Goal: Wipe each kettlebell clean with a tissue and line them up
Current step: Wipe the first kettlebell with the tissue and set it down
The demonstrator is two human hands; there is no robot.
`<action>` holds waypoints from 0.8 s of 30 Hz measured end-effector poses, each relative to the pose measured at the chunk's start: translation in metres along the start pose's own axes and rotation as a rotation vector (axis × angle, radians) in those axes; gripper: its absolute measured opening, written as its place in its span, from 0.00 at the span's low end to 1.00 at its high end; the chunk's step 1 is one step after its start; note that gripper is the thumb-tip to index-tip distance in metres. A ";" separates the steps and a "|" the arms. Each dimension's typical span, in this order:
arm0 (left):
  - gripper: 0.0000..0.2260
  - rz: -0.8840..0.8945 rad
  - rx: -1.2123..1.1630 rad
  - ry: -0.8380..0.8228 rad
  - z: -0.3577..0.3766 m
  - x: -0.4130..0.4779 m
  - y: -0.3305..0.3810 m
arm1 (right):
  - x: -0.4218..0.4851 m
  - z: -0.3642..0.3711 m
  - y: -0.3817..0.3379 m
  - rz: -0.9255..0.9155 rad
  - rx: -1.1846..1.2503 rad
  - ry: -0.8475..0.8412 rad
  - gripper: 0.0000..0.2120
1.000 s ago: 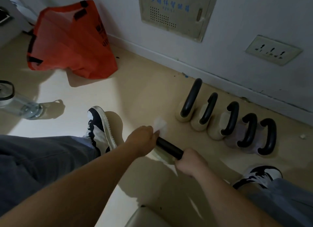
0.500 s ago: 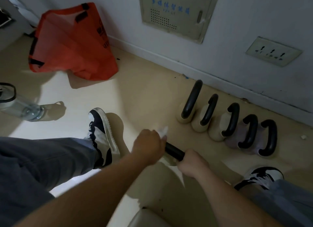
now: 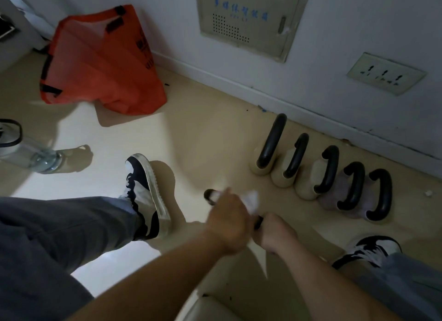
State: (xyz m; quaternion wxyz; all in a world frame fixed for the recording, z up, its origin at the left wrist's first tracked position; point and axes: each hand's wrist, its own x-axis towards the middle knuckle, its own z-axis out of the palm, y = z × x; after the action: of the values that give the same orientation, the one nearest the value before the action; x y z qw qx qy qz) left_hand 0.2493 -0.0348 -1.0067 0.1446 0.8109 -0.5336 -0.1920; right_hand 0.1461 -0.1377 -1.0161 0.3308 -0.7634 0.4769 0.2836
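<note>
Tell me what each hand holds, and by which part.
The right hand grips the kettlebell by its black handle. The left hand holds a bunched tissue against that handle.

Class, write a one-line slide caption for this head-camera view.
Left hand wipes a kettlebell handle with a tissue, right hand gripping it; five kettlebells stand along the wall.

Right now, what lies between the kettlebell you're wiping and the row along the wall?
Only bare floor, seen in the head view; the kettlebell is apart from the row.
</note>
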 end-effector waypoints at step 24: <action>0.15 -0.241 0.049 0.012 -0.013 0.005 -0.008 | 0.004 0.002 0.002 -0.018 -0.125 0.019 0.15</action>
State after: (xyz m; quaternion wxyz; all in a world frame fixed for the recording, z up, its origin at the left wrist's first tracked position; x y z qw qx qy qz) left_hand 0.2637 -0.0361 -1.0000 0.1038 0.8736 -0.4358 -0.1903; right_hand 0.1454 -0.1390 -1.0205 0.2804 -0.7893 0.4546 0.3027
